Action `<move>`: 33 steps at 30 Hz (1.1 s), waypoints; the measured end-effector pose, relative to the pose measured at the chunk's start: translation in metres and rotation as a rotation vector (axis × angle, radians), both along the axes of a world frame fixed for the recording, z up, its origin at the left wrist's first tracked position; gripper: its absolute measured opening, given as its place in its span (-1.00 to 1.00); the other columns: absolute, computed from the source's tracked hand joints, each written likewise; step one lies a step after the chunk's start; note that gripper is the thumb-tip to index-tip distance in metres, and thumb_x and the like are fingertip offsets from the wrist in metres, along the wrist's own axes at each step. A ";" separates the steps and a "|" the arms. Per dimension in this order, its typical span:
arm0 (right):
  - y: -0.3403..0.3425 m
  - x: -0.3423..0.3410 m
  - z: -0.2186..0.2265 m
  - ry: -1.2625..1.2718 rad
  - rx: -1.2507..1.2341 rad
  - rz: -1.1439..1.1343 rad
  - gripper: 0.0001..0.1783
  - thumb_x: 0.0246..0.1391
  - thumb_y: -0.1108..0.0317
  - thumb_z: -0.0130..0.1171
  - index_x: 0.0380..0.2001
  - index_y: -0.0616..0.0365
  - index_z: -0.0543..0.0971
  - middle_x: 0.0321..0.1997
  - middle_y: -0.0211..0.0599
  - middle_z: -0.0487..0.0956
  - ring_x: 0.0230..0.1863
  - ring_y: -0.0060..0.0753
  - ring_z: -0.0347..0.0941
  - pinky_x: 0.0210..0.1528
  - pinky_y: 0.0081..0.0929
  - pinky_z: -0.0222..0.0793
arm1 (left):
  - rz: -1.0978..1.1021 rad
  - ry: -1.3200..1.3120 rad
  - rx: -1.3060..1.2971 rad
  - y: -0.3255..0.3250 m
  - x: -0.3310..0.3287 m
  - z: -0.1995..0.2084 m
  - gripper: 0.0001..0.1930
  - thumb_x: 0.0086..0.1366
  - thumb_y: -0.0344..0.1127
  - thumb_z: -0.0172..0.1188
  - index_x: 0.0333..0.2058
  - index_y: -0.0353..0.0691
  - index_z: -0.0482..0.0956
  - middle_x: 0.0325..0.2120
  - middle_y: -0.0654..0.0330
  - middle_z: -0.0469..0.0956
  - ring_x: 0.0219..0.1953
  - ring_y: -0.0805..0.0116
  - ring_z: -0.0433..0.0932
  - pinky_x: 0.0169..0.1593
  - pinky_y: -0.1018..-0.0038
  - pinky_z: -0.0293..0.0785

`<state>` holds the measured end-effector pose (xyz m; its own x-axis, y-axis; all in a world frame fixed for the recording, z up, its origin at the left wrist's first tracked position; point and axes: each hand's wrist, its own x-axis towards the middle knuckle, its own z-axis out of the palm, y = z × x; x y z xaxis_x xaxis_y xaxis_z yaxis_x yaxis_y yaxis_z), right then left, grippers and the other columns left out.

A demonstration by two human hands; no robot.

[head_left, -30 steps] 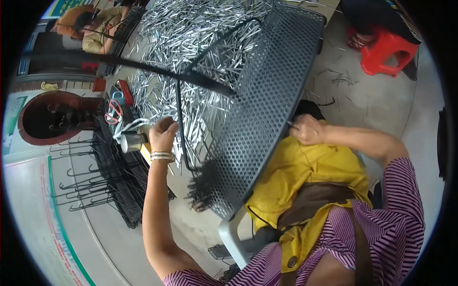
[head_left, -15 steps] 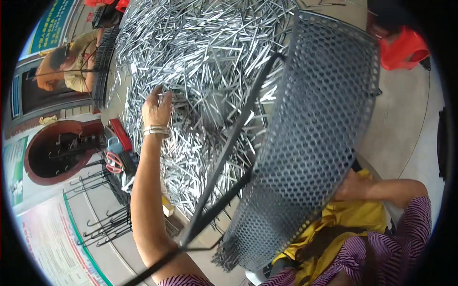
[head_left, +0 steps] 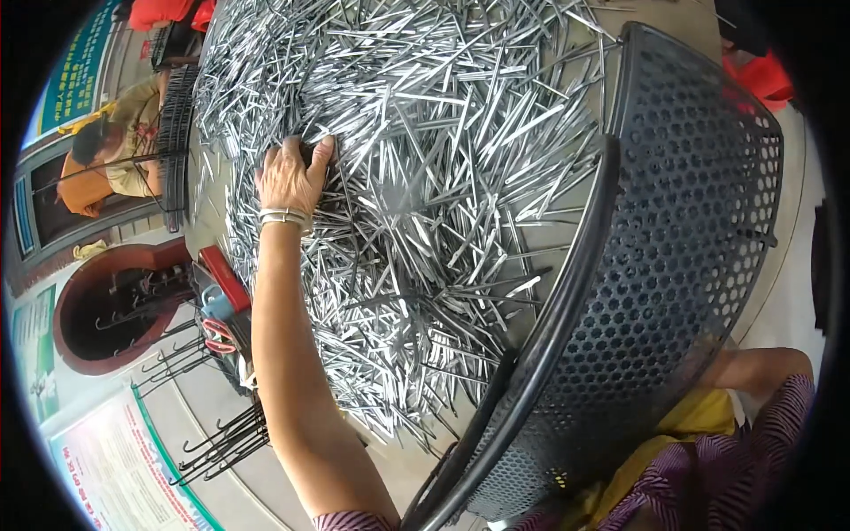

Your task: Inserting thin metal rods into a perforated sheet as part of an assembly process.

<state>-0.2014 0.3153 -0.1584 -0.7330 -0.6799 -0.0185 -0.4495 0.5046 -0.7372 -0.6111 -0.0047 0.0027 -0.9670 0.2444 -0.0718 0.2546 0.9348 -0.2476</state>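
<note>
Silvery thin metal strips (head_left: 425, 195) lie in a wide, tangled heap on the table. My left hand (head_left: 297, 177) rests palm down on the heap, its thumb spread away from the fingers and the fingertips sunk among the strips. To its right, a black perforated basket (head_left: 637, 265) is tipped on its side, with its thick dark rim toward the heap. Behind the basket's lower right side, my right hand (head_left: 708, 350) supports it. The basket's wall hides most of that hand and its fingers.
Beside my left forearm are a red box (head_left: 225, 276), a light blue item (head_left: 215, 303) and red-handled scissors (head_left: 218, 336). Black hooked rods (head_left: 226, 442) hang at lower left. Another person (head_left: 106, 155) works beyond the table's left side. A red stool (head_left: 761, 80) stands at upper right.
The basket has swung right and turned, with its rim now nearer the heap. More strips show at the heap's right side. My left hand has pressed lower into the strips, thumb wider.
</note>
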 end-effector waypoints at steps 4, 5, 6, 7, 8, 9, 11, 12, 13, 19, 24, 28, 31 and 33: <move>0.001 0.007 -0.013 0.144 0.061 -0.016 -0.57 -0.11 0.22 -0.05 -0.09 0.02 0.40 0.10 -0.26 0.27 0.12 -0.17 0.14 0.11 -0.10 -0.03 | -0.055 -0.026 -0.133 -0.008 0.013 0.001 -0.31 0.08 0.32 -0.30 -0.26 -0.27 0.41 -0.35 -0.13 0.45 -0.13 0.03 0.35 0.06 0.10 -0.01; 0.003 0.009 -0.015 0.179 0.077 -0.018 -0.57 -0.11 0.22 -0.06 -0.09 0.02 0.40 0.10 -0.26 0.26 0.12 -0.17 0.14 0.11 -0.09 -0.04 | -0.088 -0.007 -0.084 -0.018 0.020 -0.002 -0.32 0.10 0.31 -0.33 -0.30 -0.28 0.39 -0.42 -0.16 0.46 -0.19 -0.02 0.39 0.05 0.05 -0.03; 0.004 0.011 -0.015 0.214 0.092 -0.017 -0.57 -0.11 0.22 -0.06 -0.08 0.02 0.40 0.10 -0.26 0.26 0.12 -0.17 0.13 0.11 -0.09 -0.04 | -0.081 -0.007 -0.079 -0.025 0.025 -0.005 -0.32 0.10 0.31 -0.33 -0.30 -0.28 0.39 -0.42 -0.16 0.46 -0.19 -0.02 0.39 0.05 0.05 -0.03; 0.007 0.015 -0.013 0.251 0.110 -0.024 -0.56 -0.11 0.22 -0.06 -0.08 0.02 0.40 0.10 -0.27 0.26 0.12 -0.18 0.13 0.12 -0.09 -0.05 | -0.022 -0.091 -0.042 -0.026 0.032 -0.002 -0.31 0.10 0.31 -0.34 -0.30 -0.30 0.38 -0.45 -0.17 0.47 -0.25 -0.07 0.40 0.00 0.06 0.06; 0.010 0.019 -0.009 0.289 0.128 -0.029 -0.56 -0.11 0.22 -0.06 -0.08 0.02 0.39 0.10 -0.27 0.26 0.13 -0.18 0.13 0.12 -0.09 -0.05 | 0.038 -0.176 -0.004 -0.026 0.040 0.001 -0.31 0.10 0.31 -0.35 -0.30 -0.31 0.36 -0.48 -0.18 0.47 -0.30 -0.11 0.42 -0.05 0.07 0.14; 0.010 0.017 0.001 0.293 0.136 -0.025 -0.56 -0.11 0.22 -0.06 -0.08 0.02 0.39 0.10 -0.27 0.26 0.13 -0.18 0.13 0.12 -0.09 -0.05 | 0.011 -0.115 0.067 -0.028 0.054 0.004 -0.38 0.18 0.21 -0.37 -0.34 -0.34 0.35 -0.51 -0.24 0.43 -0.36 -0.19 0.39 -0.27 0.16 0.26; 0.000 -0.016 0.055 0.220 0.102 -0.078 -0.61 -0.24 0.33 0.01 -0.22 0.13 0.47 -0.01 -0.17 0.37 0.00 -0.15 0.28 0.02 -0.13 0.13 | -0.005 -0.136 0.141 -0.023 0.070 0.003 -0.36 0.16 0.24 -0.36 -0.32 -0.35 0.34 -0.53 -0.23 0.44 -0.38 -0.19 0.40 -0.30 0.16 0.29; -0.002 -0.020 0.036 0.217 0.059 -0.064 -0.61 -0.24 0.33 0.01 -0.22 0.13 0.47 -0.01 -0.17 0.37 0.00 -0.15 0.28 0.02 -0.13 0.13 | 0.018 -0.152 0.149 -0.027 0.080 -0.002 -0.33 0.14 0.26 -0.35 -0.30 -0.36 0.32 -0.54 -0.22 0.45 -0.39 -0.19 0.42 -0.32 0.16 0.32; -0.003 -0.021 0.039 0.276 -0.015 -0.091 -0.64 -0.32 0.39 0.03 -0.31 0.19 0.49 -0.11 -0.12 0.42 -0.13 -0.13 0.35 -0.10 -0.18 0.23 | 0.035 -0.142 0.201 -0.035 0.089 -0.003 -0.36 0.16 0.23 -0.32 -0.30 -0.36 0.33 -0.51 -0.22 0.45 -0.37 -0.18 0.41 -0.30 0.14 0.30; -0.014 -0.026 0.062 0.315 -0.141 -0.124 -0.83 -0.44 0.51 0.04 -0.59 0.29 0.45 -0.46 -0.10 0.51 -0.45 -0.17 0.45 -0.42 -0.35 0.39 | 0.184 -0.427 0.468 -0.050 0.138 0.031 -0.17 -0.13 0.24 0.16 -0.04 -0.36 0.24 -0.15 -0.14 0.38 -0.06 0.05 0.35 -0.03 0.33 0.25; -0.019 -0.026 0.061 0.372 -0.176 -0.161 -0.86 -0.39 0.52 0.02 -0.58 0.27 0.44 -0.43 -0.08 0.51 -0.41 -0.12 0.44 -0.38 -0.35 0.40 | 0.073 -0.725 0.624 -0.039 0.150 0.035 0.03 -0.32 -0.20 0.40 0.10 -0.41 -0.04 -0.05 -0.18 0.26 0.02 0.15 0.27 0.07 0.40 0.18; -0.021 -0.026 0.058 0.331 -0.190 -0.162 -0.85 -0.40 0.52 0.03 -0.58 0.25 0.45 -0.39 -0.07 0.50 -0.39 -0.11 0.45 -0.36 -0.33 0.40 | -0.013 -0.508 0.058 -0.034 0.151 0.023 0.09 -0.39 -0.22 0.38 0.11 -0.42 -0.10 -0.05 -0.21 0.26 0.06 0.01 0.20 0.11 0.31 0.13; -0.022 -0.028 0.060 0.321 -0.174 -0.147 -0.84 -0.39 0.51 0.02 -0.56 0.25 0.45 -0.39 -0.06 0.50 -0.38 -0.11 0.45 -0.36 -0.35 0.41 | -0.046 -0.399 -0.077 -0.034 0.150 0.016 -0.03 -0.38 -0.13 0.37 0.01 -0.44 0.07 -0.08 -0.22 0.27 0.08 -0.04 0.15 0.13 0.23 0.06; -0.023 -0.028 0.061 0.382 -0.172 -0.122 -0.81 -0.40 0.52 0.01 -0.54 0.27 0.45 -0.39 -0.04 0.51 -0.38 -0.10 0.45 -0.35 -0.36 0.41 | -0.074 -0.318 -0.001 -0.047 0.144 0.004 -0.21 -0.33 -0.09 0.34 -0.10 -0.34 0.22 -0.17 -0.18 0.37 -0.02 -0.02 0.29 0.05 0.24 0.19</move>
<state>-0.2291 0.2919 -0.0974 -0.7402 -0.5579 0.3754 -0.6512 0.4553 -0.6072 -0.4671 -0.0514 0.0072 -0.8755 0.3130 -0.3681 0.3868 0.9105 -0.1459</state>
